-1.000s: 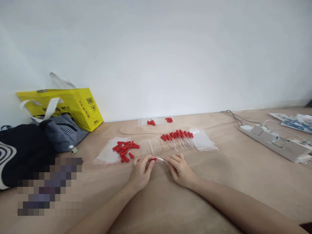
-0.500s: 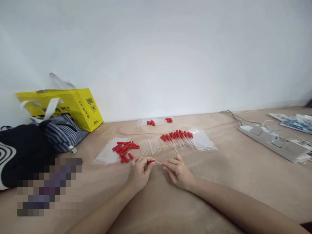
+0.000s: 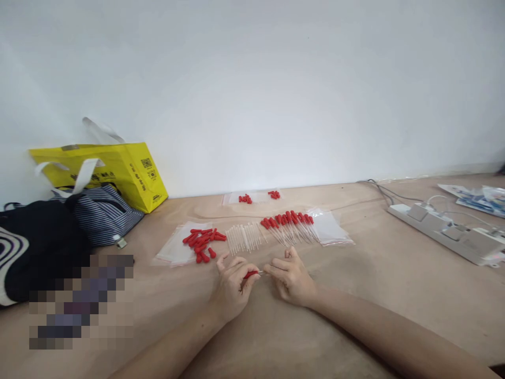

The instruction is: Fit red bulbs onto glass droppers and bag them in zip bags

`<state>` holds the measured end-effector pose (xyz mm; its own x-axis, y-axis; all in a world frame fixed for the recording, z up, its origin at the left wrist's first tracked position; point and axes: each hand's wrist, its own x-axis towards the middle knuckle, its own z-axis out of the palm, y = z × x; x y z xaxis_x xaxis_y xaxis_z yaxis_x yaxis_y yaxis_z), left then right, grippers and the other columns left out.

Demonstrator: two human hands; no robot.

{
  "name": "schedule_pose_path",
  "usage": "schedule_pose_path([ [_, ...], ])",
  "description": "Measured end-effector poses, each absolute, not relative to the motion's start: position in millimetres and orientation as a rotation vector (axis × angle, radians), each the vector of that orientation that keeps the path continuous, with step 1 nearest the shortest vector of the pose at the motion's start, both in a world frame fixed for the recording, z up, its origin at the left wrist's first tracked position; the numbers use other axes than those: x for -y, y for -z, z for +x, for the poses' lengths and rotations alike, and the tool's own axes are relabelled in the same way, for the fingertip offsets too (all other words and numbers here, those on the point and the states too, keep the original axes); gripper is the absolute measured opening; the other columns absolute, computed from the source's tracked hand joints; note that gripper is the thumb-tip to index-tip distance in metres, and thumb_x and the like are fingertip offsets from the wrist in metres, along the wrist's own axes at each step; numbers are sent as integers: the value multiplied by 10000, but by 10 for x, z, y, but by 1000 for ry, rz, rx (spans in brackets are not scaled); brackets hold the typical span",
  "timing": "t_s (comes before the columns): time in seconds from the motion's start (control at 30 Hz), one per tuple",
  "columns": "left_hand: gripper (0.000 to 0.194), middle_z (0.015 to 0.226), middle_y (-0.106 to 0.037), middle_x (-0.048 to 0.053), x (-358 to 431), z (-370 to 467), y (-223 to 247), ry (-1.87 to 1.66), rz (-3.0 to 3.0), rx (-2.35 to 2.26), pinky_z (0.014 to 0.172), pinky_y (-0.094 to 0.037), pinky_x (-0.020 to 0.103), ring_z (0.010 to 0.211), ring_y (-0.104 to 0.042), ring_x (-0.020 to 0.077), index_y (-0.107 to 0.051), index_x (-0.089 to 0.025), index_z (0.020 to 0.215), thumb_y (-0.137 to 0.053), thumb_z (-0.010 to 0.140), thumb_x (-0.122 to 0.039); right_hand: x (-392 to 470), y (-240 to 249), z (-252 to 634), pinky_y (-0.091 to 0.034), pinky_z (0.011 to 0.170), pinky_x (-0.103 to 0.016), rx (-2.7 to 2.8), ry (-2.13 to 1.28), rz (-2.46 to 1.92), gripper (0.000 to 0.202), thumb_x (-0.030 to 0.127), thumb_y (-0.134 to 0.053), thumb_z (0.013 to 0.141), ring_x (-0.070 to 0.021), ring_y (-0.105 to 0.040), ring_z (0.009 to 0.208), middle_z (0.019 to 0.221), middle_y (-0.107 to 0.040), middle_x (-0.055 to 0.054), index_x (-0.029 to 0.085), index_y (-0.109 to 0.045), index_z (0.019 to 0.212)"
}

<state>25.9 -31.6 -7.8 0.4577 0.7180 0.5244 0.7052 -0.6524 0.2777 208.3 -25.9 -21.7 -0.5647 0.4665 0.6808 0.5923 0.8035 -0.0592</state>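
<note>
Pointing rightward, long axis crosswise, a red rubbery bulb (image 3: 251, 274) is pinched by the left hand (image 3: 232, 282); the right hand (image 3: 291, 278) pinches a thin clear tube (image 3: 261, 271).

Boxy yellow shopping bag (image 3: 153, 199): I saw black print
Slouched black cloth bag (image 3: 51, 231): had pale swirling bands
Soft striped fabric bag (image 3: 104, 213): looked dark and white
Small bulb-shaped pieces (image 3: 201, 240): were plain red
Flat wooden tabletop (image 3: 374, 273): showed light-brown grain
</note>
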Motion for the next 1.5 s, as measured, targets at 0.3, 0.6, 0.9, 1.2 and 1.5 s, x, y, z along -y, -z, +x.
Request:
schedule_pose_path([
  [0.3,147,759,-675,-17,235,195,22,-955,2674,-1297,936,-135,457,781,-571,171,-601,-252,866,-484,805,-316,200,160,2108,-221,643,-292,2246,102,-815,221,119,-368,815,-114,-408,594,684,-567,-14,165,-576,873],
  [0.6,184,640,-666,-52,257,120,11,-876,2790,-1263,975,-65,481,761,-581,156,-618,-250,704,-488,817,-314,215,163,2171,-206,637,-290,2274,174,-776,228,85,-378,782,-93,-365,531,597,-530,19,171,-588,801],
  [0.9,157,636,-673,-43,204,51,66,-754,2751,-1190,968,-49,500,833,-571,181,-649,-303,750,-503,799,-333,221,155,2202,-199,643,-297,2311,168,-770,287,28,-372,689,-86,-378,514,612,-558,24,182,-588,799],
  [1.2,229,687,-678,-39,158,30,34,-609,2666,-1036,971,-99,471,831,-573,170,-645,-297,706,-454,824,-347,228,145,2190,-201,675,-304,2327,-63,-787,239,115,-364,802,-85,-425,534,636,-591,21,189,-592,796],
  [1.5,214,554,-643,-33,257,84,-9,-824,2748,-1335,944,-115,504,848,-566,205,-649,-282,660,-489,798,-323,342,204,2108,-202,632,-304,2268,310,-836,234,63,-386,743,-96,-382,528,601,-536,10,165,-585,811],
])
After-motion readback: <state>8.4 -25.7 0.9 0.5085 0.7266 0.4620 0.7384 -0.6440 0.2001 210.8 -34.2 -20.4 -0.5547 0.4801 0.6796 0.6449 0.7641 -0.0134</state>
